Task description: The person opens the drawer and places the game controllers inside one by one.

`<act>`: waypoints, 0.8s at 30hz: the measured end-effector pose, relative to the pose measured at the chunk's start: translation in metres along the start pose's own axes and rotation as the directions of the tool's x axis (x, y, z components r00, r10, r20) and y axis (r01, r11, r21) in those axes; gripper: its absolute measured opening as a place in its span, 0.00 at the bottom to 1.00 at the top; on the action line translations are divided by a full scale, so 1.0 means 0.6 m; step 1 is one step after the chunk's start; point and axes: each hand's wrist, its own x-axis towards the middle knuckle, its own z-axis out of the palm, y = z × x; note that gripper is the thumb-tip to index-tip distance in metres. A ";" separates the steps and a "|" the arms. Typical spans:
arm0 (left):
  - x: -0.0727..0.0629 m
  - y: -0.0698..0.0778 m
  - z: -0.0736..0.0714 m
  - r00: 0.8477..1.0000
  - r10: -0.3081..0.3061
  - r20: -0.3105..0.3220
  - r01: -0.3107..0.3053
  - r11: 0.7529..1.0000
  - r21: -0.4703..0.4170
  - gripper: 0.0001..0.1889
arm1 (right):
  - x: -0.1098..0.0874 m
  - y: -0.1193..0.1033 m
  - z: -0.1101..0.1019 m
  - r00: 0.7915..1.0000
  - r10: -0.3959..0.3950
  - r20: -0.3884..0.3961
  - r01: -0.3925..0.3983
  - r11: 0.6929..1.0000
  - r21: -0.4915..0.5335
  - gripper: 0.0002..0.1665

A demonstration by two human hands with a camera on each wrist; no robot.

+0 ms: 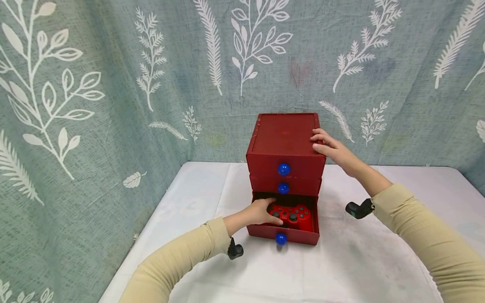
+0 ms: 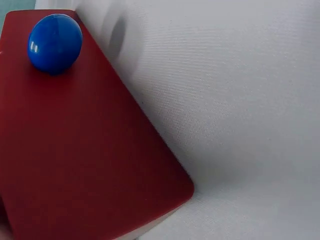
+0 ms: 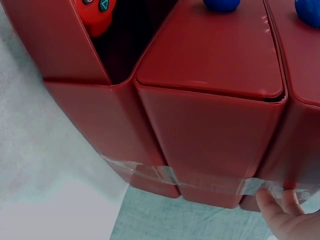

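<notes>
A red game controller [image 1: 301, 212] with dark thumbsticks lies in the pulled-out bottom drawer [image 1: 303, 237] of a dark red three-drawer cabinet [image 1: 284, 136]. My left hand [image 1: 259, 211] reaches in over the drawer's left side, thumb and fingers curved round the controller's left end, which the hand hides. Up on the cabinet's right top edge rests my right hand [image 1: 333, 150], its fingers spread. The right wrist view shows those fingertips [image 3: 270, 202] against the cabinet near a strip of clear tape [image 3: 210, 184]. In the left wrist view the drawer front fills the left side.
Round blue knobs mark each drawer, with the lowest knob [image 1: 281, 239] on the pulled-out one. The two upper drawers are closed. A white cloth [image 1: 212, 273] covers the table, and a grey-green leaf-patterned curtain [image 1: 178, 84] hangs behind and to the left.
</notes>
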 end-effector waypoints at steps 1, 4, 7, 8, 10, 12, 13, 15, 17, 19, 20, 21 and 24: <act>-0.001 -0.002 0.000 1.000 0.016 -0.003 -0.016 1.000 0.000 0.40 | 0.000 0.000 0.000 1.000 -0.001 0.000 0.001 1.000 0.000 0.27; -0.006 -0.008 -0.002 0.998 0.059 -0.014 -0.059 0.998 -0.015 0.39 | 0.001 0.001 0.000 1.000 -0.002 0.001 0.002 1.000 -0.001 0.26; -0.012 -0.012 -0.004 0.996 0.091 -0.025 -0.092 0.995 -0.033 0.38 | 0.001 0.002 0.000 1.000 -0.003 0.001 0.003 1.000 0.000 0.26; -0.015 -0.012 -0.004 0.995 0.100 -0.028 -0.101 0.994 -0.043 0.38 | 0.001 0.002 0.000 1.000 -0.003 0.000 0.003 1.000 -0.001 0.26; -0.019 -0.013 -0.005 0.993 0.112 -0.032 -0.114 0.992 -0.058 0.38 | 0.001 0.001 -0.001 1.000 -0.003 -0.001 0.003 1.000 -0.001 0.26; -0.024 -0.012 -0.006 0.992 0.118 -0.038 -0.121 0.990 -0.075 0.37 | 0.001 0.000 -0.001 1.000 -0.004 -0.002 0.004 1.000 -0.001 0.26; -0.027 -0.011 -0.007 0.992 0.121 -0.043 -0.124 0.989 -0.085 0.37 | 0.001 0.000 -0.001 1.000 -0.005 -0.002 0.005 1.000 -0.001 0.26; -0.034 -0.008 -0.008 0.990 0.127 -0.058 -0.132 0.986 -0.099 0.37 | 0.001 -0.001 -0.002 1.000 -0.007 -0.002 0.007 1.000 0.001 0.26; -0.042 -0.006 -0.008 0.987 0.140 -0.076 -0.148 0.982 -0.115 0.37 | 0.000 -0.001 -0.002 1.000 -0.008 -0.003 0.008 1.000 0.003 0.26; -0.050 -0.004 -0.010 0.983 0.160 -0.093 -0.171 0.977 -0.128 0.36 | 0.000 -0.001 -0.001 1.000 -0.006 -0.002 0.006 1.000 0.003 0.26; -0.054 -0.002 -0.011 0.980 0.170 -0.101 -0.182 0.975 -0.130 0.36 | 0.000 -0.002 -0.001 1.000 -0.006 -0.002 0.006 1.000 0.003 0.26; -0.058 -0.001 -0.013 0.977 0.183 -0.110 -0.197 0.971 -0.134 0.35 | 0.000 -0.002 -0.001 1.000 -0.004 -0.002 0.004 1.000 0.003 0.26; -0.072 0.004 -0.023 0.966 0.221 -0.133 -0.241 0.957 -0.164 0.32 | 0.000 -0.001 0.000 1.000 -0.002 0.001 0.002 1.000 -0.001 0.27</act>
